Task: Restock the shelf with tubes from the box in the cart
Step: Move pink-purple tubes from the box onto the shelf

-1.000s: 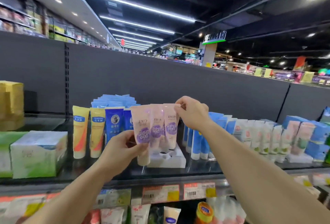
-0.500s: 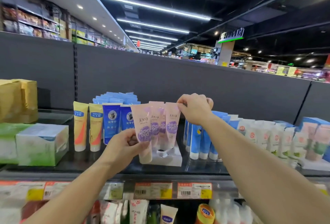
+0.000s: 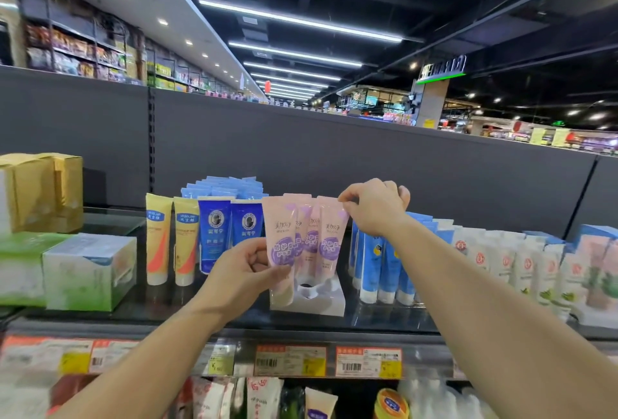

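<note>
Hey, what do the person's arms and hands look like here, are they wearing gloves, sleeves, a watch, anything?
Nothing worn that shows. Both hands, left and right, are bare, with no gloves, rings or watch visible. Both forearms are bare from the wrist to the bottom edge of the picture, so no sleeve comes into view. No bands, markings or bandages can be seen on either arm.

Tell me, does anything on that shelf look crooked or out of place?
Mostly tidy. The front pink tube, held by the left hand, leans left instead of standing straight like its neighbours, and the white holder beneath shows an unfilled socket. Nothing looks spilled or damaged.
</note>
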`<state>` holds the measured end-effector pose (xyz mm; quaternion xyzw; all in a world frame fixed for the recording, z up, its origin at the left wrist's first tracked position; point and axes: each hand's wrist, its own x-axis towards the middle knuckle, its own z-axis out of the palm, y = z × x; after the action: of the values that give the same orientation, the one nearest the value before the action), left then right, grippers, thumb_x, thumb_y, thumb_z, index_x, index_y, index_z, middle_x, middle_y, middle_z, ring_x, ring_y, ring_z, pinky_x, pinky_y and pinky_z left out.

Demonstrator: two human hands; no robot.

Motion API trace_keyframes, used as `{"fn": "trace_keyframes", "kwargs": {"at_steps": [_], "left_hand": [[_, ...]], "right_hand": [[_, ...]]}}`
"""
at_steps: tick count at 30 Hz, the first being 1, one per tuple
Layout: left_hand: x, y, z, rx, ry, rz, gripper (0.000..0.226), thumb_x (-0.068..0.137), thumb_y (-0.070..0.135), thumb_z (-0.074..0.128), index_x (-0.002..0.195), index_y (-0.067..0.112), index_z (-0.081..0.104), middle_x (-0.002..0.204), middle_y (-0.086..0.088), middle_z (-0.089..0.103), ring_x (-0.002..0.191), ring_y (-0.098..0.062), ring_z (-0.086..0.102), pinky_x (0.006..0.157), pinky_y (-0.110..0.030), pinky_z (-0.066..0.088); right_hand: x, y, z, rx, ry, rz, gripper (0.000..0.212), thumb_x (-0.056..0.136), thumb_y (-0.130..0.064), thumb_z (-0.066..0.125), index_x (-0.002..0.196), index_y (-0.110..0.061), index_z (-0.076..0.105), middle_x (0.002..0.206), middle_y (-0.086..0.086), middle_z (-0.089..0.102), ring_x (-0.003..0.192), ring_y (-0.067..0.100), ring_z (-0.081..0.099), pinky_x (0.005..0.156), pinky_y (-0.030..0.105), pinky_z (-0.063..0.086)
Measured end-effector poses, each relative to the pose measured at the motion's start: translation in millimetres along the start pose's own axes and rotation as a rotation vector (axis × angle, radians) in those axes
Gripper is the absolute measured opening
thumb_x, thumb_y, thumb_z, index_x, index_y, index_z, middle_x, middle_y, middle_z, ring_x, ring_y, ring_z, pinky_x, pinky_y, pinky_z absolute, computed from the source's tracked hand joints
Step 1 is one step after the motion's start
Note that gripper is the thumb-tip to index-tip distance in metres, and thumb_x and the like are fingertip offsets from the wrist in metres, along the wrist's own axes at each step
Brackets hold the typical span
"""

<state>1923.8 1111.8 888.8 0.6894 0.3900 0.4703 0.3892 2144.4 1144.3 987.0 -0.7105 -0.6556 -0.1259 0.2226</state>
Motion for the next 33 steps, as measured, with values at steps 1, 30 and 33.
{"fn": "trace_keyframes", "kwargs": {"at_steps": [1,30,33], "left_hand": [[1,1,1,-0.012,-0.008,0.005,0.029,0.084,0.017,0.071,0.111,0.023,0.063,0.097,0.009,0.074,0.089,-0.005,0.069,0.071,-0.017,0.056],[4,-25,15,0.662,0.012,0.046,0.054,0.08,0.047,0.072,0.127,0.024,0.059,0.122,0.01,0.062,0.093,0.0,0.05,0.076,-0.014,0.043],[5,-26,15,0.66,-0.002,0.055,0.055,0.08,0.049,0.071,0.128,0.024,0.058,0.123,0.01,0.062,0.093,0.0,0.051,0.078,-0.015,0.045]], "right_hand": [[-1,-1,0,0.024,0.053,-0.014,0.023,0.095,-0.034,0.046,0.101,-0.043,0.067,0.106,-0.006,0.061,0.115,0.025,0.044,0.107,0.043,0.023],[-8,-20,18,0.199,0.078,-0.076,0.017,0.087,-0.053,0.059,0.095,-0.045,0.072,0.116,-0.015,0.061,0.119,0.02,0.042,0.096,0.039,0.028],[-7,-20,18,0.193,0.095,-0.076,0.017,0.087,-0.052,0.058,0.097,-0.046,0.071,0.114,-0.016,0.063,0.119,0.02,0.043,0.095,0.039,0.028]]}}
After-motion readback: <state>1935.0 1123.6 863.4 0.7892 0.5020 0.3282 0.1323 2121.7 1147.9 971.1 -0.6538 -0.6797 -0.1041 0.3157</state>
